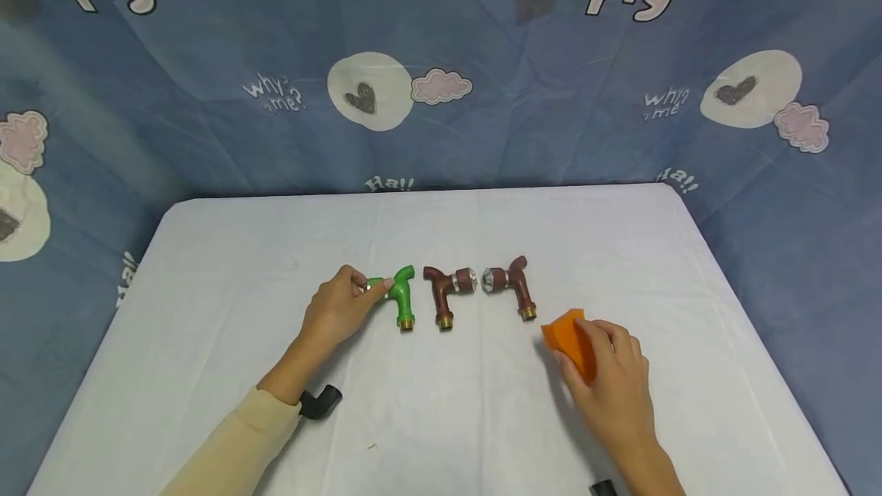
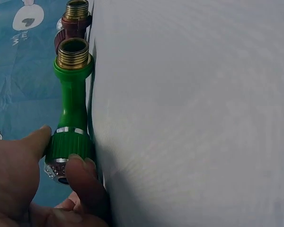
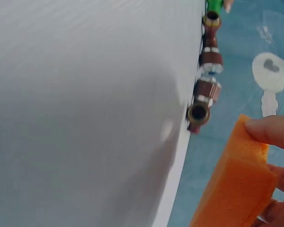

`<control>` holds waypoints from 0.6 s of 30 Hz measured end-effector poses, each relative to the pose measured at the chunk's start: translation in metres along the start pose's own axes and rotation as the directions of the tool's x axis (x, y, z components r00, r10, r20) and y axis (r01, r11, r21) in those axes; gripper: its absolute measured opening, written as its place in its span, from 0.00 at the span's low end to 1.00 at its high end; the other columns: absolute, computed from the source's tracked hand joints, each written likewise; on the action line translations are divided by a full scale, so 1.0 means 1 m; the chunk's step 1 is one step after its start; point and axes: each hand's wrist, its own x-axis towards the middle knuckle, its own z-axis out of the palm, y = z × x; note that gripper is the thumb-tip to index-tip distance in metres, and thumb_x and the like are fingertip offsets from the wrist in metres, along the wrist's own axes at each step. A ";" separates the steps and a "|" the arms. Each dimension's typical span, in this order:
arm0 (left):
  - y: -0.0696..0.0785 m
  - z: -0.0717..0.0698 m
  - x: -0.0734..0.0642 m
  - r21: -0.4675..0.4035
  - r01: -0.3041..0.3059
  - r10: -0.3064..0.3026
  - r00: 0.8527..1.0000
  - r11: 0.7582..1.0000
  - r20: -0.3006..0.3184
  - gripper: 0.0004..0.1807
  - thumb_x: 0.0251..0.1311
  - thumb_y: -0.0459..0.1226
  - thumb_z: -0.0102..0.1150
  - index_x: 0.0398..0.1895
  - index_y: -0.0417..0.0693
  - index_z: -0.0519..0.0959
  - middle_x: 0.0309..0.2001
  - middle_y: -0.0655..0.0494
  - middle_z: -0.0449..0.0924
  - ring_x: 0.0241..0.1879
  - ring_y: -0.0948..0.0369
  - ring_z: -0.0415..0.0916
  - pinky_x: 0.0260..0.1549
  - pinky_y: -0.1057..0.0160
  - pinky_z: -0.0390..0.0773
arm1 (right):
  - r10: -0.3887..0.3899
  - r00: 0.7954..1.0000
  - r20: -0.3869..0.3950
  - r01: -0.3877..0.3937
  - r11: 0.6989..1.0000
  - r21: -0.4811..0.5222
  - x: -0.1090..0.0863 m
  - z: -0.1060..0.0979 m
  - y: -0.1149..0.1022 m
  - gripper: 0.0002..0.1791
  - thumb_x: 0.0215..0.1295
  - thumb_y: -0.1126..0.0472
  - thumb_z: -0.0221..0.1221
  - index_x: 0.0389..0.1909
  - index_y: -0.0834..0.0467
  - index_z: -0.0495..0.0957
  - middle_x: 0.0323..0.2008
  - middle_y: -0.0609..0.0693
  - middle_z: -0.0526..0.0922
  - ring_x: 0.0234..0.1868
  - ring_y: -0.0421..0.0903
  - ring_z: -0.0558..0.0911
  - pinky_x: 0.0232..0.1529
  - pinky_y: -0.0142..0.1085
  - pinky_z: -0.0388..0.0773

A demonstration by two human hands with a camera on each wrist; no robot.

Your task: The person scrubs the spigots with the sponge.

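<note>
My left hand (image 1: 336,308) pinches the knob end of a green tap (image 1: 403,298) lying on the white cloth. In the left wrist view, thumb and fingers sit at either side of the ribbed green knob (image 2: 68,144), and the threaded brass inlet (image 2: 73,56) points toward the camera. My right hand (image 1: 616,385) grips an orange sponge (image 1: 568,337), held over the cloth at the right; part of it is hidden behind the fingers. Two brown taps (image 1: 444,297) lie to the right of the green one, their clear-ended knobs facing each other, the right-hand brown tap (image 1: 521,289) nearest the sponge.
A white cloth (image 1: 427,412) covers the table, whose far edge meets a blue printed curtain (image 1: 482,144). Black wrist mounts show beside the left forearm (image 1: 320,403) and at the bottom near the right wrist (image 1: 602,488). A tiny scrap (image 1: 373,447) lies near the front.
</note>
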 end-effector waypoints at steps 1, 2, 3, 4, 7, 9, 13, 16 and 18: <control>0.000 0.000 0.000 0.003 0.000 0.000 1.000 1.000 0.002 0.36 0.68 0.66 0.58 0.51 0.40 0.76 0.36 0.50 0.82 0.27 0.56 0.76 0.23 0.60 0.73 | 0.021 1.000 0.007 -0.021 1.000 -0.012 -0.001 -0.001 0.002 0.31 0.52 0.65 0.79 0.57 0.63 0.79 0.52 0.59 0.77 0.50 0.63 0.74 0.42 0.50 0.66; 0.000 0.000 -0.001 0.005 0.003 -0.003 1.000 1.000 0.005 0.36 0.68 0.66 0.58 0.51 0.40 0.76 0.36 0.50 0.82 0.27 0.56 0.76 0.24 0.60 0.73 | 0.043 0.999 0.015 -0.043 0.999 -0.026 -0.001 -0.003 0.004 0.31 0.53 0.64 0.79 0.58 0.63 0.79 0.52 0.60 0.77 0.51 0.63 0.74 0.43 0.51 0.67; 0.000 -0.001 -0.001 0.008 0.007 -0.007 1.000 1.000 0.009 0.37 0.68 0.67 0.57 0.52 0.40 0.76 0.36 0.50 0.82 0.27 0.56 0.76 0.24 0.59 0.73 | 0.067 0.997 0.026 -0.066 0.997 -0.043 -0.002 -0.005 0.005 0.30 0.54 0.64 0.78 0.58 0.63 0.79 0.52 0.61 0.76 0.51 0.64 0.74 0.43 0.53 0.67; 0.000 -0.001 -0.002 0.011 0.014 -0.014 1.000 1.000 0.013 0.37 0.68 0.67 0.57 0.52 0.40 0.75 0.36 0.50 0.82 0.28 0.56 0.76 0.24 0.59 0.73 | 0.092 0.995 0.039 -0.089 0.994 -0.061 -0.002 -0.006 0.007 0.30 0.55 0.63 0.77 0.59 0.63 0.78 0.52 0.61 0.76 0.52 0.65 0.73 0.44 0.54 0.67; -0.002 -0.003 -0.006 0.011 0.025 -0.026 0.999 1.000 0.029 0.40 0.68 0.68 0.55 0.56 0.39 0.74 0.37 0.49 0.82 0.28 0.56 0.77 0.24 0.59 0.74 | 0.174 0.981 0.083 -0.164 0.979 -0.122 -0.002 -0.011 0.011 0.30 0.59 0.61 0.75 0.61 0.63 0.77 0.53 0.64 0.75 0.54 0.67 0.72 0.44 0.57 0.67; -0.004 -0.004 -0.010 0.015 0.031 -0.031 0.999 0.999 0.035 0.41 0.68 0.69 0.55 0.58 0.39 0.74 0.37 0.49 0.83 0.28 0.56 0.77 0.24 0.59 0.74 | 0.225 0.967 0.116 -0.204 0.964 -0.168 -0.001 -0.013 0.014 0.31 0.61 0.60 0.74 0.63 0.64 0.76 0.54 0.66 0.74 0.54 0.68 0.71 0.43 0.59 0.68; -0.006 -0.008 -0.022 0.025 0.030 -0.031 0.999 0.999 0.039 0.44 0.67 0.68 0.57 0.63 0.37 0.72 0.37 0.50 0.84 0.26 0.57 0.77 0.22 0.60 0.74 | 0.311 0.936 0.167 -0.266 0.932 -0.245 0.000 -0.017 0.019 0.31 0.64 0.58 0.72 0.64 0.66 0.73 0.55 0.71 0.71 0.52 0.71 0.71 0.39 0.62 0.70; -0.007 -0.013 -0.032 0.034 0.034 -0.035 0.999 0.999 0.030 0.44 0.67 0.67 0.58 0.64 0.37 0.72 0.36 0.52 0.83 0.25 0.58 0.76 0.22 0.60 0.73 | 0.355 0.915 0.193 -0.297 0.915 -0.274 0.001 -0.019 0.021 0.32 0.64 0.57 0.71 0.63 0.68 0.72 0.55 0.73 0.70 0.50 0.72 0.71 0.38 0.63 0.72; -0.008 -0.017 -0.038 0.038 0.035 -0.036 0.999 0.999 0.022 0.43 0.67 0.67 0.59 0.64 0.37 0.72 0.36 0.53 0.83 0.26 0.58 0.75 0.22 0.60 0.72 | 0.383 0.900 0.209 -0.320 0.904 -0.282 0.002 -0.020 0.022 0.32 0.65 0.57 0.71 0.63 0.69 0.72 0.55 0.73 0.69 0.50 0.71 0.71 0.39 0.64 0.72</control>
